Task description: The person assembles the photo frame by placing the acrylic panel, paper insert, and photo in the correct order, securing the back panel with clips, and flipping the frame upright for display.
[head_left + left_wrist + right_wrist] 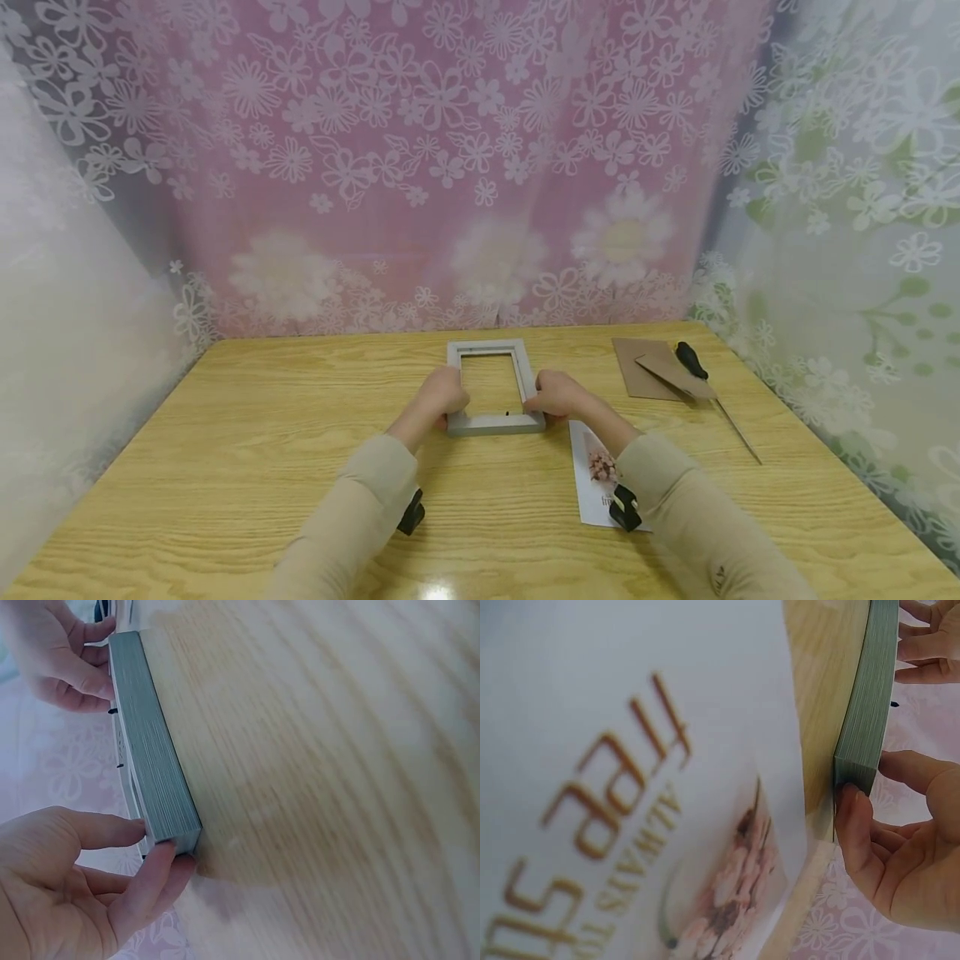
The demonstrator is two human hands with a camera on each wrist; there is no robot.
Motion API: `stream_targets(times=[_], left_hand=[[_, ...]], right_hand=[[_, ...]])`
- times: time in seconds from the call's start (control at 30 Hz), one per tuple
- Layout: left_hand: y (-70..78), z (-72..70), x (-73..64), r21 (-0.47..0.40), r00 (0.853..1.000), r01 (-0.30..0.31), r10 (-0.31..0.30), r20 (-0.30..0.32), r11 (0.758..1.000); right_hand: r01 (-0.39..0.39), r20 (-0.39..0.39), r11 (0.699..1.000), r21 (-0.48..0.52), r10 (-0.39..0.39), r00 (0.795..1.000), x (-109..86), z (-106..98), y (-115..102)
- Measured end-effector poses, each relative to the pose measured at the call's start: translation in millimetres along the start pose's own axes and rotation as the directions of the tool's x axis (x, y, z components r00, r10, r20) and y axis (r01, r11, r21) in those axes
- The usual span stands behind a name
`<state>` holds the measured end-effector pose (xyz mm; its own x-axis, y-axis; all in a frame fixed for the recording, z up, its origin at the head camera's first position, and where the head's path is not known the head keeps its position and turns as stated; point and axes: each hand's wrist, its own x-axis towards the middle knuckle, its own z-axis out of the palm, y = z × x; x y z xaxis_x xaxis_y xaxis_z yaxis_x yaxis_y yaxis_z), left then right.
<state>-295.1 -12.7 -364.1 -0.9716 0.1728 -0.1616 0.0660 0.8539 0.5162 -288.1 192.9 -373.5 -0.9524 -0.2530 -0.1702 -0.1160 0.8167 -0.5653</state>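
A grey picture frame [497,423] with an empty middle lies on the wooden table. Its left side is pinched by my left hand [446,393], thumb on top and fingers at the outer edge. On the opposite side my right hand [558,395] grips it the same way. In the left wrist view, the near bar of the frame [154,735] runs between both hands, and small dark tabs stick up at its inner edge. The right wrist view has the frame's corner [857,769] between thumb and fingers of my right hand [911,840].
A printed card [592,492] with pink flowers and lettering lies under my right forearm. Farther right are brown backing boards [637,383] and a screwdriver [692,361] with a black handle, its long shaft pointing toward me. Flowered curtains [480,167] surround the table [247,467].
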Motion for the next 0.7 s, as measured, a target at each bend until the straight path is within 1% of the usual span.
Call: stream_targets(times=[0.17, 0.27, 0.33, 0.5, 0.7], left_hand=[[-8.3, 1.0, -2.5, -0.057, 0.999, -0.038, 0.039, 0.007, 0.998], [-12.7, 0.2, -5.2, -0.082, 0.999, -0.043, 0.045, 0.025, 0.996], [-15.7, -0.6, -7.3, -0.069, 0.998, -0.051, 0.053, 0.035, 0.996], [-21.1, -3.0, -14.5, -0.038, 0.995, -0.085, 0.087, 0.053, 0.996], [-26.1, -5.8, -26.6, -0.079, 0.989, -0.124, 0.129, 0.065, 0.989]], right_hand=[[0.006, 0.009, 1.0, -0.016, -0.006, 1.0, -3.1, 1.4, -1.6], [0.003, 0.018, 0.999, -0.038, -0.003, 1.0, -4.6, 2.7, -3.3], [0.004, 0.025, 0.999, -0.046, -0.003, 1.0, -5.6, 4.0, -3.7], [-0.001, 0.041, 1.0, -0.021, 0.001, 0.999, -9.2, 6.8, -5.1], [0.002, 0.066, 1.0, -0.006, -0.002, 0.998, -12.8, 6.5, -6.7]])
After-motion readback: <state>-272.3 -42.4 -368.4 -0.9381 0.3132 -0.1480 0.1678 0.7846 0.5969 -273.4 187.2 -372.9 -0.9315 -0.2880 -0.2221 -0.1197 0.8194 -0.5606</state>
